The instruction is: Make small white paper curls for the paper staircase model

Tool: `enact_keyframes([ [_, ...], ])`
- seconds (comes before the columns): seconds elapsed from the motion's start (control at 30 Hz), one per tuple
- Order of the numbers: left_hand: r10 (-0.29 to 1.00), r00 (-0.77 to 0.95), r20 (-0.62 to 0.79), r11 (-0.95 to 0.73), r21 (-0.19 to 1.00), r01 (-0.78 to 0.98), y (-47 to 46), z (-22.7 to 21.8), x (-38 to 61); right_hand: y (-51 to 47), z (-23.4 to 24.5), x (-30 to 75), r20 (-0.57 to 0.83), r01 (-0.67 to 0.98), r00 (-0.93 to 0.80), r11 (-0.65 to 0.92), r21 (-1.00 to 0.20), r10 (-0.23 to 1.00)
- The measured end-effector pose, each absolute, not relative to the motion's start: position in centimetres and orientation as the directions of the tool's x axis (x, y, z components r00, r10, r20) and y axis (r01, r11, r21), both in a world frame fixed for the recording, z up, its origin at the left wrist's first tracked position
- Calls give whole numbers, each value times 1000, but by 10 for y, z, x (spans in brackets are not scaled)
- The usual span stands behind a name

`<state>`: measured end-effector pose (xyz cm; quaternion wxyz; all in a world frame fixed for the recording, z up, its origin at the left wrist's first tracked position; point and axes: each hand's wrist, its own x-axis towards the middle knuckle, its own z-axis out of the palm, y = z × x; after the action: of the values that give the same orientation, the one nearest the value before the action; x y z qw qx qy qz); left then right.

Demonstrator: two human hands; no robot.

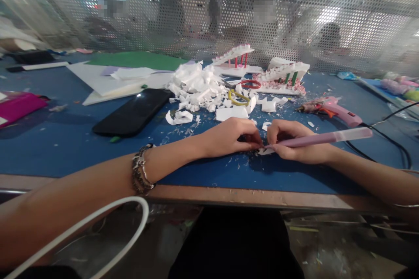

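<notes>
My right hand [294, 141] is closed around a slim pink pen-shaped tool [314, 139], with its pale translucent end pointing right. The tool's narrow tip points left, down at a small white piece [266, 151] on the blue tabletop. Beside it, my left hand [234, 137] has its fingers pinched together and pressed down on the left side of that piece. The fingers partly cover both the piece and the tip. Small white crumbs lie on the table around the fingertips.
White scraps [196, 85] are heaped beyond my hands, near yellow-handled scissors [238, 97]. Two white stepped models, one on red posts [234, 59] and one on green posts [281, 76], stand behind. A black phone [134, 112] lies left, a pink glue gun [337, 109] with cable right.
</notes>
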<state>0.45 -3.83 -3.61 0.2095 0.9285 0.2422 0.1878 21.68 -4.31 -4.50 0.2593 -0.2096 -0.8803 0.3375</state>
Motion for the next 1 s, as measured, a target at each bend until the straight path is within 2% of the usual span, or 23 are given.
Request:
enact_keyframes([
  [1.0, 525, 814, 247, -789, 500, 357, -34, -39, 4, -43, -40, 216, 333, 269, -780, 765, -585, 530],
])
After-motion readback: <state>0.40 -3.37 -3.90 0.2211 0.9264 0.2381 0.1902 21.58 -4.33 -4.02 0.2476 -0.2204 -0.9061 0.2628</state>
